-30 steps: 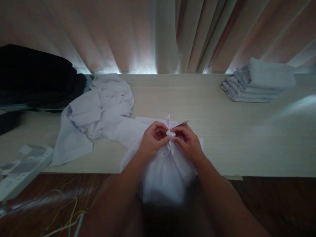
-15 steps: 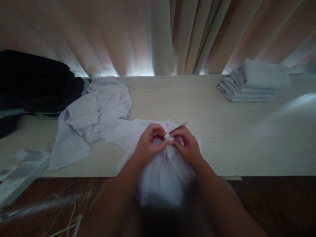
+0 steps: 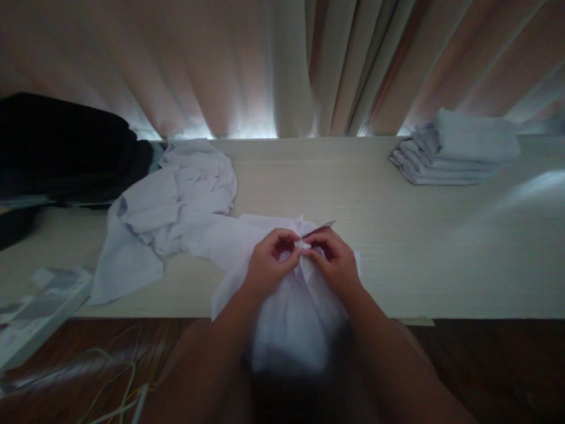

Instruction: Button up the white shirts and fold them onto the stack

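A white shirt (image 3: 291, 318) lies over the near edge of a pale wooden table (image 3: 397, 235) and hangs down toward me. My left hand (image 3: 269, 265) and my right hand (image 3: 335, 265) meet at the shirt's collar, each pinching a small bit of the white fabric between thumb and fingers. The fingertips of both hands touch at the same spot. A collar point sticks out past my right hand.
A crumpled white garment (image 3: 172, 206) lies to the left. Dark clothing (image 3: 62, 147) is piled at far left. Folded grey towels (image 3: 459, 147) are stacked at back right. Curtains (image 3: 282, 65) hang behind. A white box (image 3: 35, 306) and cables (image 3: 115, 388) lie low left.
Both hands and the shirt collar have sunk slightly toward the table. The pinch on the fabric stays the same.
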`<state>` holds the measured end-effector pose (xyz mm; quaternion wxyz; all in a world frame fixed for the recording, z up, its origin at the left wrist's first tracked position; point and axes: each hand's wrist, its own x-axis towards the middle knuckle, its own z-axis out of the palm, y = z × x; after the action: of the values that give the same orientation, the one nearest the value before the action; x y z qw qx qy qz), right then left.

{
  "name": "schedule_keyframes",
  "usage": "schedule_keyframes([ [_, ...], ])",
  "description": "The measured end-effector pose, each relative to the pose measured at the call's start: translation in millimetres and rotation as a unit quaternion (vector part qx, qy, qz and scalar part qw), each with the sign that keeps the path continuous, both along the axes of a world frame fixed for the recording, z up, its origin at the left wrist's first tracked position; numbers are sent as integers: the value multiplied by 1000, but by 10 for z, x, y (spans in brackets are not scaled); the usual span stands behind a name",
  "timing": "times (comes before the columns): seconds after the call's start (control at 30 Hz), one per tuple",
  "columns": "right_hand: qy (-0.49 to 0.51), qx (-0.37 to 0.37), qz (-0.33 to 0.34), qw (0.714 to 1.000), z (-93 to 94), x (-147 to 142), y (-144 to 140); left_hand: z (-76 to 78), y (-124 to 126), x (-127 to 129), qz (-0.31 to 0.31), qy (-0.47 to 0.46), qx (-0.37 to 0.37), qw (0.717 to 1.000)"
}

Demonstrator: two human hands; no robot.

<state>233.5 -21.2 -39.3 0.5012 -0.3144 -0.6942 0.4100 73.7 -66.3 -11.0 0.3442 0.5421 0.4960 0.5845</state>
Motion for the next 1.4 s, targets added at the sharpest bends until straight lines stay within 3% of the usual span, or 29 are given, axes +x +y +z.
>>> schedule_keyframes([
  [0.13, 65, -109, -34, 991, -6, -55, -40, -32, -15, 38, 25, 12, -16, 999],
  [0.33, 40, -186, -56, 980, -3, -41, -34, -127, -41, 120, 57, 26, -15, 998],
  [0.5, 39, -202, -72, 976, -50, 4, -51, -97, -14, 165, 51, -93, -102, 989],
  [0.7, 28, -185, -72, 980, -48, -37, -86, -126, 9, 106, 15, -153, -212, 965],
  [0.97, -103, -148, -140, 974, -10, -38, -137, -216, 13, 117, 10, -196, -231, 953],
  [1.2, -73, -198, -78, 974, -71, 56, -125, -202, -10, 166, -11, -252, -250, 935],
  [1.4, -75, -217, -67, 971, -62, 44, -119, -257, -8, 190, -25, -300, -257, 918],
])
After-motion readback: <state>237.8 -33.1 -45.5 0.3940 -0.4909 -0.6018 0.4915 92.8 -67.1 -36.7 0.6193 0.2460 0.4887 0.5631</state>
